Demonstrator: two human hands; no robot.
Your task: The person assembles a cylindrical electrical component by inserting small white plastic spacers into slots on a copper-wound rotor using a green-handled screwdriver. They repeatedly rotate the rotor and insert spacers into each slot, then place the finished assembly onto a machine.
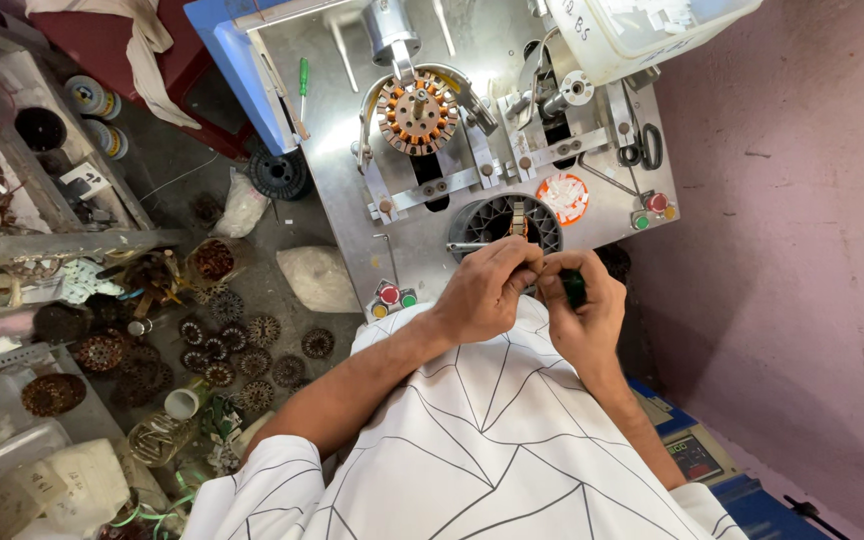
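Head view looks straight down over my white shirt with thin black lines to both hands, which meet at the near edge of a steel machine counter (342, 130). My left hand (482, 290) is curled shut, its fingertips pinched at the rim of a dark round slotted stator (505, 222) that sits in the counter's lower part; what lies between those fingertips is too small for me to make out. My right hand (584, 305) is closed around a small dark green tool (574, 288), held just beside the left hand, the two hands touching or nearly so. Farther up the counter, a wound stator with copper coils (416, 114) is fixed in a round holder under a grey cylinder. To its right lies an orange and white disc (562, 197), with black-handled scissors (641, 148) beyond it and red and green push buttons (650, 210) near the counter's right edge; another pair of buttons (395, 298) sits near my left forearm. A green-handled screwdriver (303, 85) lies near the counter's left edge. On the floor at my left, many wound coils (222, 345) lie scattered, beside a whitish bag (317, 278).
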